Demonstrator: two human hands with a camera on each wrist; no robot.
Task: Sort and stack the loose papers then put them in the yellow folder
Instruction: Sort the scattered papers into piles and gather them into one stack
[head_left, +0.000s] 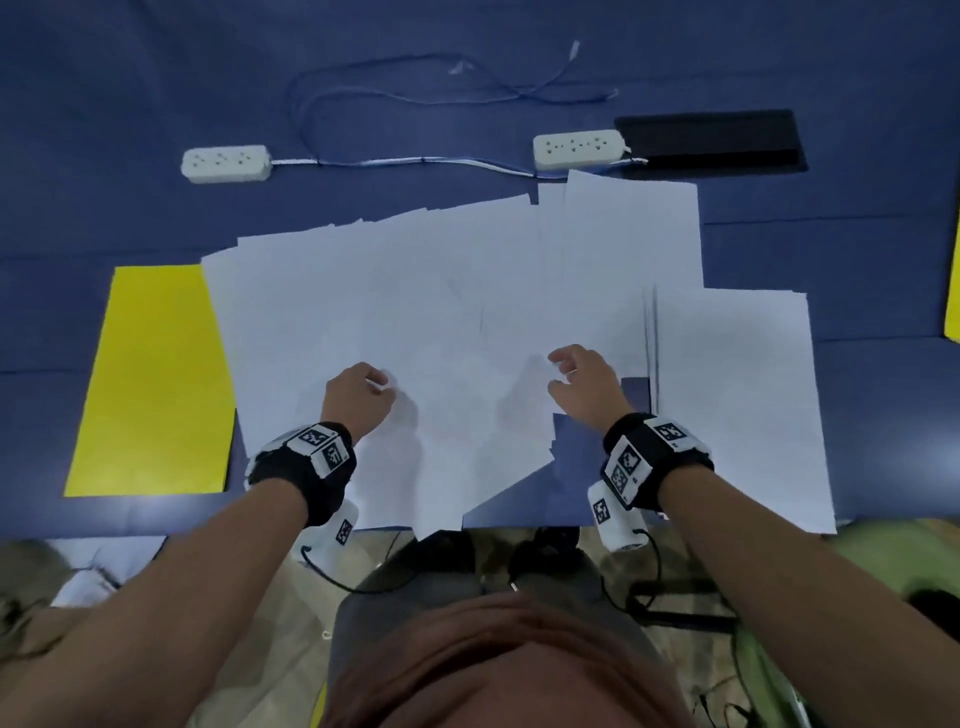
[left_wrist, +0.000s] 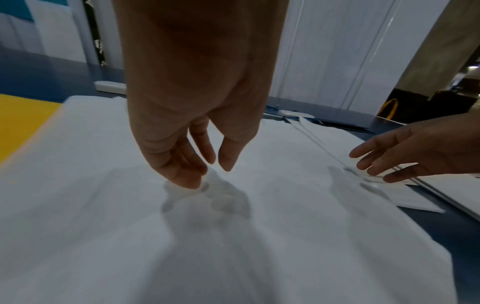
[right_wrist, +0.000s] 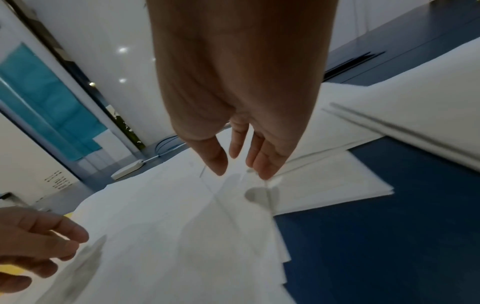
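My left hand (head_left: 358, 397) and right hand (head_left: 584, 384) hover with relaxed fingers (left_wrist: 182, 174), holding nothing, over loose papers (head_left: 441, 322) fanned beside the yellow folder (head_left: 156, 379); I should sweep them inward, squaring edges

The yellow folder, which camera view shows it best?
The head view: the yellow folder lies flat, whole, left of the papers. The left wrist view catches only a corner; the right wrist view shows at most a sliver.
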